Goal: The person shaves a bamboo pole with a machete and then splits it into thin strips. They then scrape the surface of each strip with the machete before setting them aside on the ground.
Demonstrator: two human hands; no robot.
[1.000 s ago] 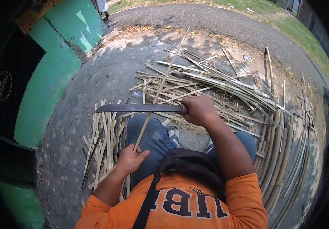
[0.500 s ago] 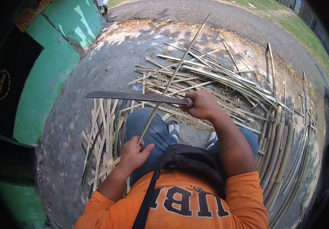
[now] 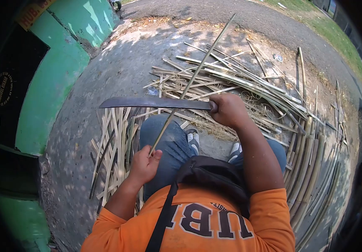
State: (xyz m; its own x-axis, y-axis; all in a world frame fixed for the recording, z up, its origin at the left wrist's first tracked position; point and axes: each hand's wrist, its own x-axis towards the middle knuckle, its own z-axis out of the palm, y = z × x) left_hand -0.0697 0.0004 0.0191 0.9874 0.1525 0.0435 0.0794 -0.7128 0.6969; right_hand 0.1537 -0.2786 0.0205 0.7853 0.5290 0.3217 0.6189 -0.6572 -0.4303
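My right hand point(image 3: 230, 110) is closed around the handle of a long machete point(image 3: 155, 102). Its wide dark blade points left and lies across a long thin bamboo strip point(image 3: 197, 71). The strip's lower end is in my closed left hand point(image 3: 145, 163), above my left thigh, and its far end slants up and away to the right. Blade and strip cross just left of the middle of the view; whether they touch is hard to tell.
Split bamboo strips point(image 3: 227, 80) lie piled beyond my feet, with more strips point(image 3: 113, 147) beside my left leg. Thick bamboo poles point(image 3: 306, 168) lie at the right. A green wall point(image 3: 46, 88) stands at the left, and a road point(image 3: 214, 12) runs behind.
The machete has shifted slightly right and up, and its broad side shows more. My left hand is a little higher and farther left on the view, still holding the strip.
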